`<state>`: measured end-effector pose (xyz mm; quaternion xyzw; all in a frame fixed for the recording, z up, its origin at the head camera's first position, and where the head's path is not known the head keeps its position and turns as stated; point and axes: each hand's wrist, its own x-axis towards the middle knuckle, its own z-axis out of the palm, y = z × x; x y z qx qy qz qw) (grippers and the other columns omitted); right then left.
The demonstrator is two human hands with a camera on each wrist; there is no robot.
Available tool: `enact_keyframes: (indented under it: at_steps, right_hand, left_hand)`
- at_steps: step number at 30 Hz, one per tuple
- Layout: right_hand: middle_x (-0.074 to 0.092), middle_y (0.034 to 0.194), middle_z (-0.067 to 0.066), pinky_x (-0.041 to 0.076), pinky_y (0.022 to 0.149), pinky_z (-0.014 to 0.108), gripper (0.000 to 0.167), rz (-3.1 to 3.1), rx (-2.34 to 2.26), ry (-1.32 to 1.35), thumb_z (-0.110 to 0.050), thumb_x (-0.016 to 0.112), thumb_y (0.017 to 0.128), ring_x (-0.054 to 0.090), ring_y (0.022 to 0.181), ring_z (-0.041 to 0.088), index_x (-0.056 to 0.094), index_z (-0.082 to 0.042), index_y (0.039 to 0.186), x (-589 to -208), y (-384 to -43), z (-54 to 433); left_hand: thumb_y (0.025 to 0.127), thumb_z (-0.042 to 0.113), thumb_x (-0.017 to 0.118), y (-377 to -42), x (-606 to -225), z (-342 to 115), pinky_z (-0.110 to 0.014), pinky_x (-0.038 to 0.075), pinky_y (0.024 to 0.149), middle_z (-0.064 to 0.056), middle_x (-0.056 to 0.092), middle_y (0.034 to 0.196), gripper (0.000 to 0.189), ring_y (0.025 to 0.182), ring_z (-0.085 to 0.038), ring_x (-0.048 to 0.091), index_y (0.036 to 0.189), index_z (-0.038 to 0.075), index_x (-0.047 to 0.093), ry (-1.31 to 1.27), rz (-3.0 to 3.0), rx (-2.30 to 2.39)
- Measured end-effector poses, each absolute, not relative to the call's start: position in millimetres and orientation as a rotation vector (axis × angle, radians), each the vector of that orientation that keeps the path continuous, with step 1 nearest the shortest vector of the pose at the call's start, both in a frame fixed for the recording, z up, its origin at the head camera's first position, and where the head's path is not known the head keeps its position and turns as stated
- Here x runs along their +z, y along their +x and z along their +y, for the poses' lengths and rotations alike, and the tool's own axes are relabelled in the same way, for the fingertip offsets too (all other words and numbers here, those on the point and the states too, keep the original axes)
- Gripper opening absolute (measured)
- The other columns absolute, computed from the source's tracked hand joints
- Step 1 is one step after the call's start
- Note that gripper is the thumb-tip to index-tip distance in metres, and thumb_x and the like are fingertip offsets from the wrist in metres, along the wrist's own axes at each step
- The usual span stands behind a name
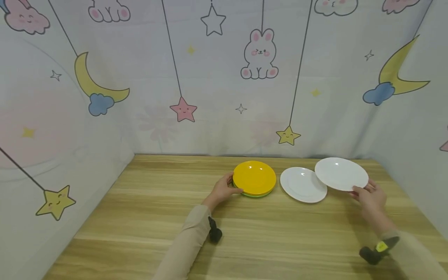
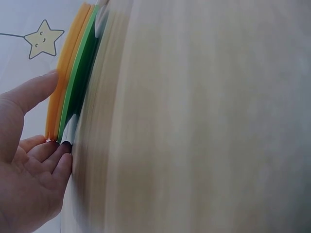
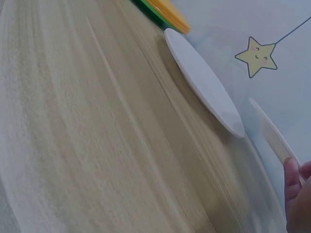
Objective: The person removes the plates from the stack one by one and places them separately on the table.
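My left hand (image 1: 223, 189) holds the left rim of a stack of plates, thumb at the front and fingers round the side. Yellow plates (image 1: 254, 177) lie on top of a green plate (image 2: 80, 73), whose underside shows in the left wrist view. A white plate (image 1: 302, 186) lies on the table right of the stack. Above and beyond its right edge, a second white plate (image 1: 341, 174) is raised off the table and slightly tilted. My right hand (image 1: 372, 199) pinches that raised plate by its near right rim, thumb on one face; its other fingers are partly hidden.
The wood-grain table (image 1: 157, 217) reaches back to a pale cloth backdrop (image 1: 217, 77) printed with stars, moons and rabbits. Similar cloth walls stand at the left and right sides. Each wrist wears a dark strapped device (image 1: 215, 233).
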<state>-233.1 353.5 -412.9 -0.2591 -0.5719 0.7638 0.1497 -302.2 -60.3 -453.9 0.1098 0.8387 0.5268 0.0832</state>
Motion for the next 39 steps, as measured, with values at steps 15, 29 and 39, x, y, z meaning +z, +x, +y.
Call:
enact_keyframes:
  at_steps: [15, 29, 39]
  right_hand:
    - [0.050, 0.077, -0.010, 0.052, 0.047, 0.016, 0.077, -1.524, 2.148, -0.894, 0.015, 0.049, 0.079, 0.056, 0.047, 0.003, 0.017, -0.008, 0.145, -421.8, -224.0, 376.6]
    - [0.049, 0.093, -0.005, 0.053, 0.052, 0.016, 0.077, -1.618, 2.114, -0.928, 0.012, 0.049, 0.081, 0.057, 0.050, 0.002, 0.011, -0.006, 0.145, -432.3, -221.5, 379.1]
    - [0.051, 0.094, -0.004, 0.053, 0.052, 0.017, 0.077, -1.672, 2.066, -0.957, 0.010, 0.050, 0.082, 0.057, 0.047, 0.002, 0.010, -0.006, 0.146, -436.3, -221.3, 380.0]
  left_hand:
    - [0.078, 0.019, 0.072, -301.6, -453.2, -60.1, -0.038, 0.031, 0.106, -0.016, 0.035, 0.141, 0.077, 0.128, -0.029, 0.037, 0.139, -0.001, 0.029, 0.319, 2.513, 1.557]
    - [0.077, 0.020, 0.073, -302.0, -454.4, -60.7, -0.039, 0.033, 0.105, -0.016, 0.037, 0.140, 0.078, 0.126, -0.029, 0.038, 0.139, -0.001, 0.029, 0.338, 2.517, 1.553]
    - [0.077, 0.020, 0.073, -300.9, -452.4, -59.7, -0.039, 0.032, 0.106, -0.016, 0.037, 0.140, 0.079, 0.127, -0.029, 0.038, 0.139, -0.001, 0.029, 0.326, 2.515, 1.557]
